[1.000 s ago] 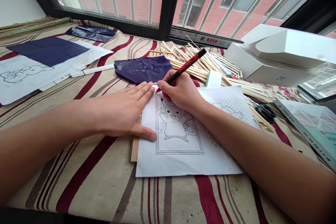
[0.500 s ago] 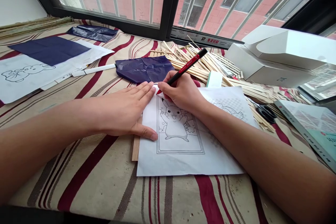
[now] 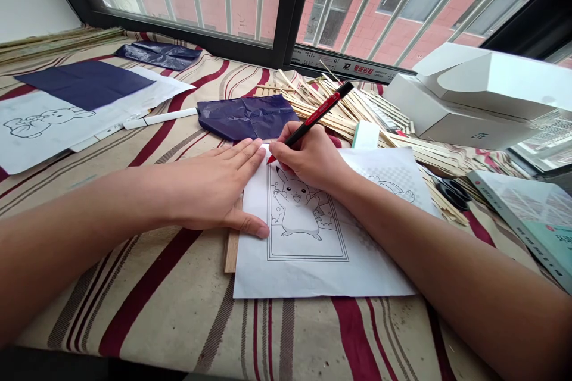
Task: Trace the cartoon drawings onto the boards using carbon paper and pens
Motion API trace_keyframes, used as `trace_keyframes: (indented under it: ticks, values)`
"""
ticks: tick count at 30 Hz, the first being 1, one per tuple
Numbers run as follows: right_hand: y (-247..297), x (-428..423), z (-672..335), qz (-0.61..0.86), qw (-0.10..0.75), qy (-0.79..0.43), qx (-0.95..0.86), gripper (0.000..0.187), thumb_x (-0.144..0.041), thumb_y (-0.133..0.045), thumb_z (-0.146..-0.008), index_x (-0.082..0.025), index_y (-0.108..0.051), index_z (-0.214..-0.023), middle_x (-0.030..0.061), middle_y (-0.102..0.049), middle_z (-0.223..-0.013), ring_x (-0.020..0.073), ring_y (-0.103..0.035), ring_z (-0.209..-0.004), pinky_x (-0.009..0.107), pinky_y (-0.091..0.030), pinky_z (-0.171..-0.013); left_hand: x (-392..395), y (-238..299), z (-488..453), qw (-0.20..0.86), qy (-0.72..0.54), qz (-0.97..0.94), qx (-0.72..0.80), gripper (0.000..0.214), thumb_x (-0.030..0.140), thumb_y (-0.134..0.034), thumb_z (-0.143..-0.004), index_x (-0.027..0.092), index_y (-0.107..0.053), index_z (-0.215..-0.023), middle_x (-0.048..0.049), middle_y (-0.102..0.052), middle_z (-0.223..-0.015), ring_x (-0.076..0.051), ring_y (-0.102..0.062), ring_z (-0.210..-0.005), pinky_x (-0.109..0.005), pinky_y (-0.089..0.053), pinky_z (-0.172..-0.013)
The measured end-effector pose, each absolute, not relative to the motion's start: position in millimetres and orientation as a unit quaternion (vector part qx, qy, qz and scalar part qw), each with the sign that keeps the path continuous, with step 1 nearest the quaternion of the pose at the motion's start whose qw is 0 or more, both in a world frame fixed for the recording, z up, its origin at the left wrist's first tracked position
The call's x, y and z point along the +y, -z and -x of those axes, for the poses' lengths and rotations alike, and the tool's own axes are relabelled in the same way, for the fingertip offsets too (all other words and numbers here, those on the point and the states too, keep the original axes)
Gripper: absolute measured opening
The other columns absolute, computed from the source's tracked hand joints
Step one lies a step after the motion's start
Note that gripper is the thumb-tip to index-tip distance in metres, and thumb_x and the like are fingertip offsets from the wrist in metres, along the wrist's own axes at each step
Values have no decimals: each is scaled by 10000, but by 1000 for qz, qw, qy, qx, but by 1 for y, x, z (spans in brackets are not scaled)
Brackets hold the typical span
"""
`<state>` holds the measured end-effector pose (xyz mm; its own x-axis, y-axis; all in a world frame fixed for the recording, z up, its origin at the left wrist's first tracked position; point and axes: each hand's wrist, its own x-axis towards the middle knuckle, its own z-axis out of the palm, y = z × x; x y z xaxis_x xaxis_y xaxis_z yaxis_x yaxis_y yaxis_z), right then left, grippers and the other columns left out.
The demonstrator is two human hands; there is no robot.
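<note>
Right hand [image 3: 310,155]: fingers clenched round the barrel of a red-and-black pen [image 3: 322,108], its red tip at the upper left of the printed sheet [image 3: 308,265]. The sheet carries a Pikachu outline in a double border and lies on a striped cloth [image 3: 179,315], directly before the person. Left hand [image 3: 210,187]: released, fingers spread flat on the sheet's upper left area, thumb along its left side, pinning it.

Handling: the sheet looks thin, light and soft, and is likely to slide or crease under the pen. Flat pressure away from the tip seems the best hold; lifting it would go best by an edge. The pen looks light and stiff, and is best taken by the barrel.

A wooden strip [image 3: 231,251] pokes out beneath the sheet's left edge. A second paper [image 3: 388,175], with a checked pattern and figure, lies under the right forearm. Whether a dark sheet lies under the print cannot be told.

Count: one pen in hand, one white marker [image 3: 159,118] nearby. Three dark blue carbon sheets: one crumpled [image 3: 247,117], one flat [image 3: 84,84] on a rabbit drawing [image 3: 44,128], one at the back [image 3: 157,55]. One heap of wooden sticks [image 3: 339,108], too many to count. One white ZTE box [image 3: 482,95], one pair of scissors [image 3: 453,193], one book [image 3: 527,214].
</note>
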<state>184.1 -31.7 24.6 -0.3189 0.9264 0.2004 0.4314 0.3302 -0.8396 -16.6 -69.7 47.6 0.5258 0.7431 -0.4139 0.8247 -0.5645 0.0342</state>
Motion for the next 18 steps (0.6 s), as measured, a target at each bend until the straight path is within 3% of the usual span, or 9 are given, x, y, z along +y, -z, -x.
trace_keyframes:
  ticks: [6,18]
  values:
    - [-21,-30,-185,482,386,-359,-699,226,-202,-667,-901,-229,-523,-730,-53,-596,-530,104,-528,-487,251,-396,-513,-68,-45,15,120,171,-865,456,1377,986,-436,-802,76,66,-1706,-132,168,-1773,-376,57,-1676,-466,-75,-1360]
    - [-20,-29,-186,477,370,-315,-732,214,-237,-664,-909,-229,-533,-740,2,-670,-638,158,-634,-668,272,-419,-566,-71,-50,14,126,156,-869,453,1362,950,-485,-819,46,-1,-1715,-178,105,-1780,-403,-4,-1675,-473,-114,-1354]
